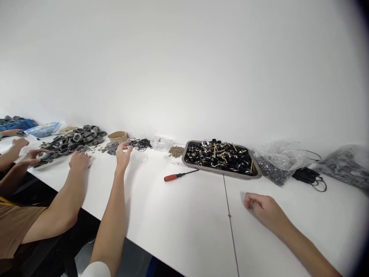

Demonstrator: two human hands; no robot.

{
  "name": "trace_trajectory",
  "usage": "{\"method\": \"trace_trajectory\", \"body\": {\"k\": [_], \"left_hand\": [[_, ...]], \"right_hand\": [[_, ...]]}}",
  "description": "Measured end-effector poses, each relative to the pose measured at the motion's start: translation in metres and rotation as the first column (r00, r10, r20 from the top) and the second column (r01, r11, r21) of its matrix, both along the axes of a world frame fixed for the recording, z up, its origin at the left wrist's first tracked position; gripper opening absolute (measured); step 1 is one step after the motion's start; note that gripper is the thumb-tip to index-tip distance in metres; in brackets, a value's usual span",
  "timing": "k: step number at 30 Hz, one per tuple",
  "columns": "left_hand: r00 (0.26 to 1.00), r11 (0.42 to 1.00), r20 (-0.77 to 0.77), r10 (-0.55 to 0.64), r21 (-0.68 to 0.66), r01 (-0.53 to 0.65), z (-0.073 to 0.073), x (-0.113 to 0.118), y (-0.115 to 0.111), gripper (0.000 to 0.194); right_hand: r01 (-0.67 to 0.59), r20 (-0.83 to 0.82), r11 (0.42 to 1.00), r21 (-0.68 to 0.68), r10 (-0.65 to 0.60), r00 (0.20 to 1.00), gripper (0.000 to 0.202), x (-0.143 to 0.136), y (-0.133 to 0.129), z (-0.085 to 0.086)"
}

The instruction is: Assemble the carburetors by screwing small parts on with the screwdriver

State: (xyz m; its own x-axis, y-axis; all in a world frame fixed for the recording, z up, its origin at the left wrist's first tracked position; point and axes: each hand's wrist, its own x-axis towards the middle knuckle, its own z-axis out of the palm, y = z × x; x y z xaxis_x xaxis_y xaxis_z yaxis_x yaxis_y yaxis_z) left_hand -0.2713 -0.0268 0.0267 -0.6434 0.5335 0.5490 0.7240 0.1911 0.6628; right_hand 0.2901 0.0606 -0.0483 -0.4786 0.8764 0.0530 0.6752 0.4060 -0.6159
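Note:
My left hand is stretched out over the table between a small pile of grey parts and a tangle of thin black rings. Its fingers are bent but apart, and I see nothing held in them. On the right, my right hand rests on the white tabletop with its fingers curled in, showing nothing in them. Between my hands lies a screwdriver with a red and black handle, its shaft tip near a grey tray filled with black parts and brass-coloured pieces.
Small brass-coloured pieces lie left of the tray. Right of it are bubble wrap and a black face mask. Leftward stand a round tub, a heap of grey rings and a blue basket. Co-workers' hands work there.

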Motion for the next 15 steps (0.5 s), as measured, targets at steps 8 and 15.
{"method": "trace_trajectory", "body": {"k": [8, 15], "left_hand": [[0.951, 0.946, -0.190, 0.245, -0.169, -0.278, 0.033, -0.068, 0.005, 0.056], [0.947, 0.856, -0.253, 0.196, -0.427, -0.291, 0.011, -0.106, -0.011, 0.059]], "right_hand": [[0.048, -0.142, 0.999, 0.005, -0.047, 0.989, 0.015, -0.005, -0.002, -0.001], [0.047, -0.171, 0.999, 0.019, -0.043, 0.984, 0.015, -0.009, 0.000, 0.000]]}}
